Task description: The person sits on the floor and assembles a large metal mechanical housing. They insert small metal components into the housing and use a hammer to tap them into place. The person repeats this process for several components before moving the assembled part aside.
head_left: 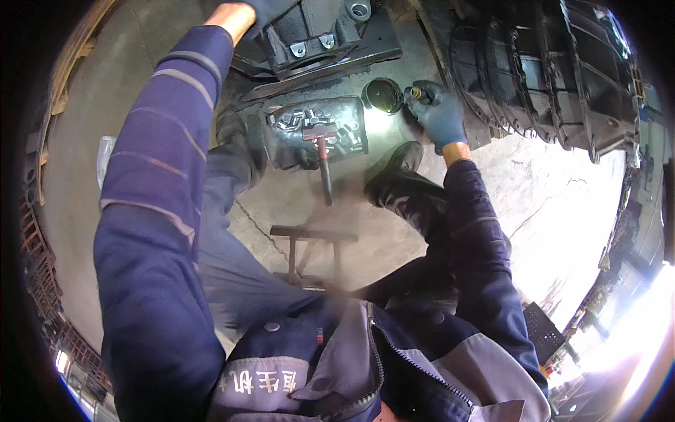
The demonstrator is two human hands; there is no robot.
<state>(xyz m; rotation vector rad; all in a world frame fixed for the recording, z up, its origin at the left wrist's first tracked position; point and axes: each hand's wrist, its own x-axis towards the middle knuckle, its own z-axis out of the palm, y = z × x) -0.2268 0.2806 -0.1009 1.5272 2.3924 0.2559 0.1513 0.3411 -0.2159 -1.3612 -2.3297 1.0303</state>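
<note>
Near to far, we list as follows.

Stand [309, 232]: metal frame, on the floor between our legs.

Hammer [325, 165]: head on the tray [283, 153], handle running over its near edge toward us. We would keep that handle clear of our feet.

Sleeves [347, 135]: short metal pieces, loose on the tray around the hammer head. Best kept in one layer, we judge, for clean single picks.

Right hand [436, 116]: gloved, fingertips closed on one brass-coloured ring [415, 92]. The ring is just right of the bowl [366, 91]. A light pinch on the outer wall, bore left free, should serve best; gloves may slip if oily.

Bowl: dark, round, on the floor; contents we cannot tell.

Left hand [271, 8]: gloved, by the casting [316, 39], cut by the upper edge; wide or narrow, we cannot tell. Steady bracing there would help.
</note>
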